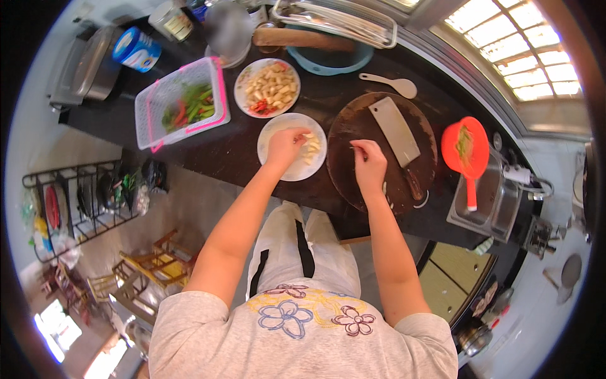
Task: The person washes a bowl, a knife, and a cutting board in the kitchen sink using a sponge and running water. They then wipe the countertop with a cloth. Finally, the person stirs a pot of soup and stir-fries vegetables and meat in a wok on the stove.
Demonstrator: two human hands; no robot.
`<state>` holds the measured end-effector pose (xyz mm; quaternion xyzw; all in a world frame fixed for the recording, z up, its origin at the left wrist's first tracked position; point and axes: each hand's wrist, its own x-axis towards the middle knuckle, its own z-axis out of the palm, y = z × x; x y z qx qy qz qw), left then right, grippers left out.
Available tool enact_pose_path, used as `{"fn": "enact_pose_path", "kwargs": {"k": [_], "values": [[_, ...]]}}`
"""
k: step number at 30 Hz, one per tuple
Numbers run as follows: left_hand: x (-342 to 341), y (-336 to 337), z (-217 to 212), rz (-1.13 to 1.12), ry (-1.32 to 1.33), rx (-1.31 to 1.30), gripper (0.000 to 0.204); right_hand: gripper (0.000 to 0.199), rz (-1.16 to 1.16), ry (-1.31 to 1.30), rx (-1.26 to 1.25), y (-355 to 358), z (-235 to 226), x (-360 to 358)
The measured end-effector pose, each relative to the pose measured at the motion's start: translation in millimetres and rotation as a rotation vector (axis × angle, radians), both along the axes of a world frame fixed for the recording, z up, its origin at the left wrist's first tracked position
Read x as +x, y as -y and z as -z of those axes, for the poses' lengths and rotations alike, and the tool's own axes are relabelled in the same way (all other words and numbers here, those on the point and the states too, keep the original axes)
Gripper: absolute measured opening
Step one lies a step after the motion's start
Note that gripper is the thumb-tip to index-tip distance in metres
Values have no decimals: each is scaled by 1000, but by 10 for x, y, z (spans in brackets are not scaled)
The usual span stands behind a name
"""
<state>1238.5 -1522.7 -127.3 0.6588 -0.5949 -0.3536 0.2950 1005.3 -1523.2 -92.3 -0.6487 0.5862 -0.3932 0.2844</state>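
Note:
My left hand is over a white plate with pale peeled pieces, which look like garlic cloves, on its right half. Its fingers are drawn together at those pieces; what they hold, if anything, is hidden. Above the left part of a round dark chopping board, my right hand is closed in a pinch, and whatever is between thumb and finger is too small to name. On the board's right side lies a cleaver, its dark wooden handle toward me. Thin pale scraps lie near the board's front edge.
Farther back stand a plate of chopped pale and red pieces and a pink-rimmed basket of green and red peppers. A white spoon lies behind the board. Right of it, a red strainer rests by the sink.

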Motion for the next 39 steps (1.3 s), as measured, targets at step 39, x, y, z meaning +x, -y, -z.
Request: {"fn": "enact_pose_path", "kwargs": {"k": [39], "values": [[-2636, -1584, -537, -570, -737, 250, 35, 9, 314, 997, 907, -715, 590, -2775]]}}
